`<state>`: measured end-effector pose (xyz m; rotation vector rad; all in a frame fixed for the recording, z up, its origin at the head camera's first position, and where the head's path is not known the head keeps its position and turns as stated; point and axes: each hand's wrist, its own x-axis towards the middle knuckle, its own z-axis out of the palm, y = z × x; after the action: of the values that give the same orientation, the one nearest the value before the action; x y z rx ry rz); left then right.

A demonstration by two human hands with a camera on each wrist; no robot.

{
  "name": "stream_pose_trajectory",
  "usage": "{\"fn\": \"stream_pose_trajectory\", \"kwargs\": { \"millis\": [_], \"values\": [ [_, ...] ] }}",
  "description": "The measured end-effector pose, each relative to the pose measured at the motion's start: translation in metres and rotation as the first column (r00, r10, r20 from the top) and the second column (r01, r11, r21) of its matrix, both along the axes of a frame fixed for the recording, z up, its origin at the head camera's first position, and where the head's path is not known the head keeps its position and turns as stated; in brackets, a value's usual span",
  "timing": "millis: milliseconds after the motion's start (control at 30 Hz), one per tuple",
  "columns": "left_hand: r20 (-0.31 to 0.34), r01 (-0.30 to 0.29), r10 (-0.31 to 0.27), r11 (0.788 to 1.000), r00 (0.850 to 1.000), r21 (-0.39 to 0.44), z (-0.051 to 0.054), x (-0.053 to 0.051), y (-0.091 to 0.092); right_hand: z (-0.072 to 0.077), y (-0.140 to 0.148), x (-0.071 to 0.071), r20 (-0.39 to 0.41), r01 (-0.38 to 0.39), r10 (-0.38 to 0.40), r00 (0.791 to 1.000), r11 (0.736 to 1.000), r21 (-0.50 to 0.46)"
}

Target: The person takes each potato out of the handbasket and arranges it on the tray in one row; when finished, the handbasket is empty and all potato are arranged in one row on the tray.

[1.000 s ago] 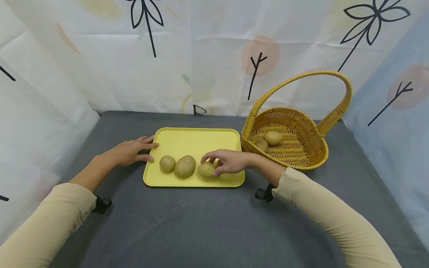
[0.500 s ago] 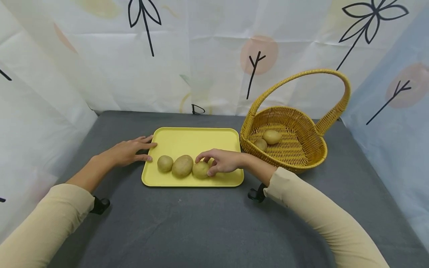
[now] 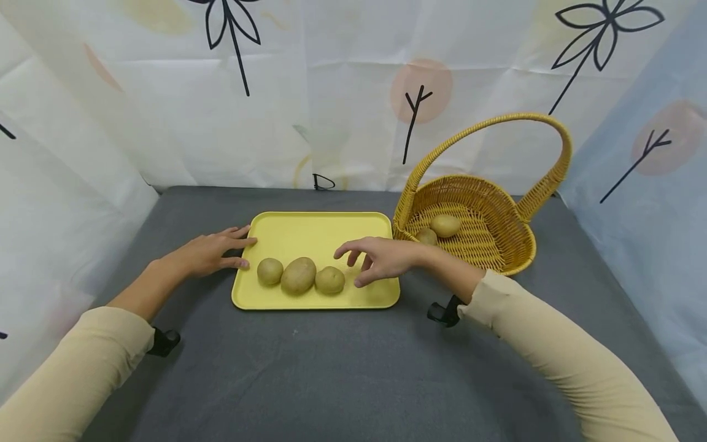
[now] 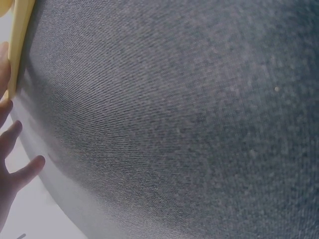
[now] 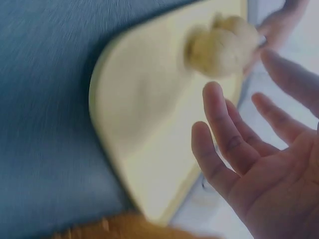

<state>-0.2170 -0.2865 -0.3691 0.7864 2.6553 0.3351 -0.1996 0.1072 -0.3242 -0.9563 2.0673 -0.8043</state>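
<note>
Three potatoes lie in a row along the near half of a yellow tray (image 3: pixel 320 230): a small round potato (image 3: pixel 270 271), a larger potato (image 3: pixel 299 275) in the middle and a potato (image 3: pixel 329 280) on the right. Above the tray, just right of that last potato, my right hand (image 3: pixel 383 258) hovers with spread fingers and holds nothing. In the right wrist view the fingers (image 5: pixel 219 109) are loosely extended, apart from the blurred potatoes (image 5: pixel 219 52). At the tray's left edge rests my left hand (image 3: pixel 212 253), its fingers straight and touching the rim.
A yellow wicker basket (image 3: pixel 499 209) with a tall handle stands right of the tray, holding two potatoes, one potato (image 3: pixel 445 225) plainly visible. Grey cloth (image 3: pixel 309 368) covers the table. White printed curtains (image 3: pixel 353 92) hang behind and at the sides.
My right hand slid the right potato leftward to sit beside the middle one, then let go and drew back to the right. The left hand has stayed at the tray's edge.
</note>
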Motion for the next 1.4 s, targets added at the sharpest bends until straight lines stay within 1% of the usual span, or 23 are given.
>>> {"fn": "stream_pose_trajectory", "kwargs": {
  "millis": [133,233,300,400,467,533,667,733,867,967,1133,1200,1300,1333,1400],
  "values": [
    [-0.003,-0.002,0.002,1.000,1.000,-0.002,0.000,0.001,-0.002,0.021,0.028,-0.001,0.012,0.016,-0.016,1.000,1.000,-0.011],
    [-0.004,-0.002,0.002,1.000,1.000,-0.002,0.001,0.001,-0.002,0.033,0.049,-0.005,0.001,0.050,-0.050,0.999,0.998,-0.037],
    [-0.008,0.002,-0.002,1.000,1.000,-0.003,0.001,0.001,-0.002,0.040,0.064,-0.009,-0.018,0.071,-0.072,0.997,0.996,-0.050],
    [-0.008,0.001,-0.001,1.000,1.000,-0.003,0.001,0.001,-0.002,0.048,0.086,-0.017,-0.033,0.106,-0.107,0.994,0.994,-0.032],
    [-0.009,0.000,-0.001,1.000,1.000,-0.003,0.001,0.001,-0.003,0.052,0.100,-0.022,-0.022,0.137,-0.137,0.990,0.991,-0.007],
    [-0.004,-0.004,0.004,1.000,1.000,0.000,0.001,0.002,-0.002,0.054,0.113,-0.028,0.003,0.182,-0.182,0.983,0.983,0.015],
    [-0.005,-0.003,0.003,1.000,1.000,0.003,0.000,0.002,-0.003,0.054,0.135,-0.038,0.033,0.288,-0.289,0.957,0.957,0.036],
    [-0.007,-0.002,0.002,1.000,1.000,0.003,0.000,0.002,-0.004,0.051,0.144,-0.041,0.026,0.332,-0.333,0.943,0.942,0.042],
    [-0.013,0.002,-0.002,1.000,1.000,0.002,-0.001,0.002,-0.004,0.044,0.159,-0.047,0.001,0.394,-0.394,0.919,0.918,0.053],
    [-0.012,0.003,-0.003,1.000,1.000,0.003,-0.001,0.002,-0.003,0.038,0.166,-0.051,0.013,0.412,-0.413,0.911,0.909,0.059],
    [-0.007,0.001,-0.001,1.000,1.000,0.002,0.001,0.003,-0.001,0.030,0.172,-0.057,0.063,0.432,-0.437,0.897,0.899,0.073],
    [-0.007,-0.001,0.001,1.000,1.000,0.003,0.002,0.003,0.000,0.028,0.174,-0.060,0.074,0.447,-0.453,0.888,0.890,0.087],
    [-0.011,-0.002,0.002,1.000,1.000,0.000,0.001,0.003,-0.001,0.026,0.175,-0.063,0.083,0.456,-0.466,0.881,0.882,0.118],
    [-0.011,-0.003,0.003,1.000,1.000,0.000,0.001,0.002,-0.001,0.025,0.175,-0.064,0.085,0.458,-0.470,0.879,0.880,0.130],
    [-0.011,-0.003,0.003,1.000,1.000,0.000,0.000,0.002,-0.001,0.023,0.175,-0.067,0.089,0.448,-0.464,0.882,0.881,0.155]
  ]
}}
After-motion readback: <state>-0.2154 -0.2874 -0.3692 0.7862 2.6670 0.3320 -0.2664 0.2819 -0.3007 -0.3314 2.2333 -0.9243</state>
